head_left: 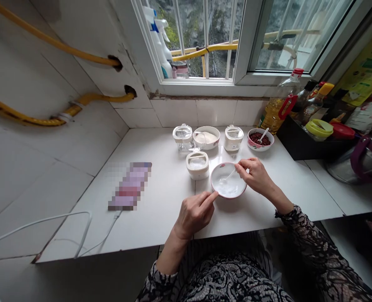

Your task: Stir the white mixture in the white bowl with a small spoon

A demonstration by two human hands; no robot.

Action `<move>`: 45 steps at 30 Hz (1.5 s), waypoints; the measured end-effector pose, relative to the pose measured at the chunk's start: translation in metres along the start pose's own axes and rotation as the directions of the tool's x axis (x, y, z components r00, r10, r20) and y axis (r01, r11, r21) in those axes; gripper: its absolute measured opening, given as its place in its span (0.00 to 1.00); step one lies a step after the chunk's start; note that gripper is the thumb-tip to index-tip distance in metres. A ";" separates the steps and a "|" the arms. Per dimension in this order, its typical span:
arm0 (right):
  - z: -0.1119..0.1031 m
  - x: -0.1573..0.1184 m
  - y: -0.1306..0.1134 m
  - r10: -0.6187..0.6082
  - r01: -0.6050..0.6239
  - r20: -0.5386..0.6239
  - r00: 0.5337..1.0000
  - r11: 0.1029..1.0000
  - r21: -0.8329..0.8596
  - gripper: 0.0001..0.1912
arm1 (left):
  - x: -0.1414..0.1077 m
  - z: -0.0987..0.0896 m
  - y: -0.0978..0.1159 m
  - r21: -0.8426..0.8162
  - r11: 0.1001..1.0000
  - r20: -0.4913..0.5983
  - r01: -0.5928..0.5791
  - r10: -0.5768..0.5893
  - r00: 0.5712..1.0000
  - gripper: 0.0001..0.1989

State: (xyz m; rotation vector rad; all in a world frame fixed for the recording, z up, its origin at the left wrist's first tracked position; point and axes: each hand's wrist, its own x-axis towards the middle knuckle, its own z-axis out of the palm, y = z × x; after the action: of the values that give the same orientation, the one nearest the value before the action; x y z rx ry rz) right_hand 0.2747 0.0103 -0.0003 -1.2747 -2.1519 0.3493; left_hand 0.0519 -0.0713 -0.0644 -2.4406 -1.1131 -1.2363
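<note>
A white bowl (217,172) with a pink rim stands on the white tiled counter. My right hand (254,174) pinches the handle of a small white spoon (230,175), whose tip dips into a whitish, clear-looking content at the bottom of the bowl. At the bowl's near-left rim, my left hand (196,213) grips the edge between thumb and index finger, the other fingers curled. Just left of the bowl sits a lidded seasoning jar (197,172) with white contents.
Behind stand a clear-lidded jar (183,144), a bowl of white grains (216,144), another jar (233,144) and a bowl of dark red beans (251,144) with a spoon. An oil bottle (272,113) rises at right. A phone (131,186) with a cable lies left.
</note>
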 end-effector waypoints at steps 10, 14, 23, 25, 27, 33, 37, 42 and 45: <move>-0.004 -0.004 0.003 0.163 -0.162 0.014 0.987 0.966 0.202 0.23 | 0.001 0.000 0.000 -0.001 1.000 -0.013 -0.002 0.002 1.000 0.17; -0.005 0.002 0.007 0.212 -0.208 0.023 0.977 0.922 0.326 0.25 | 0.000 0.000 -0.001 0.011 1.000 -0.006 -0.006 0.006 1.000 0.17; -0.007 0.048 -0.030 0.054 0.009 -0.206 0.977 0.956 0.294 0.24 | -0.001 0.002 -0.001 0.006 1.000 0.000 -0.008 0.008 1.000 0.16; -0.002 0.055 -0.043 -0.078 0.118 -0.308 0.948 0.987 0.113 0.21 | -0.001 0.002 -0.001 0.004 1.000 0.002 -0.009 0.009 1.000 0.16; 0.006 0.058 -0.053 -0.247 0.229 -0.317 0.916 0.969 -0.093 0.19 | -0.001 0.002 -0.001 0.002 1.000 0.003 -0.011 0.011 1.000 0.15; 0.016 0.054 -0.057 -0.363 0.335 -0.077 0.929 0.909 -0.248 0.18 | -0.002 0.002 -0.001 0.009 1.000 0.014 -0.006 0.006 1.000 0.17; 0.000 0.042 -0.041 -0.249 0.227 -0.241 0.938 0.967 -0.115 0.19 | -0.001 0.002 -0.001 0.013 1.000 0.010 -0.001 0.001 1.000 0.17; -0.015 0.014 -0.016 -0.117 0.116 -0.210 0.971 0.993 -0.020 0.19 | -0.001 0.002 -0.001 0.025 1.000 0.002 -0.012 0.012 1.000 0.17; -0.011 -0.002 -0.009 -0.133 0.126 -0.101 0.986 0.989 -0.077 0.17 | -0.001 0.002 -0.001 0.032 0.999 -0.003 -0.020 0.020 1.000 0.16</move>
State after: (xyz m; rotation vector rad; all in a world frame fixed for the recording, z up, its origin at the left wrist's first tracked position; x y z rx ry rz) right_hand 0.2754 0.0033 0.0119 -1.1571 -2.1593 0.1497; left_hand 0.0518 -0.0699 -0.0671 -2.4195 -1.0962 -1.2062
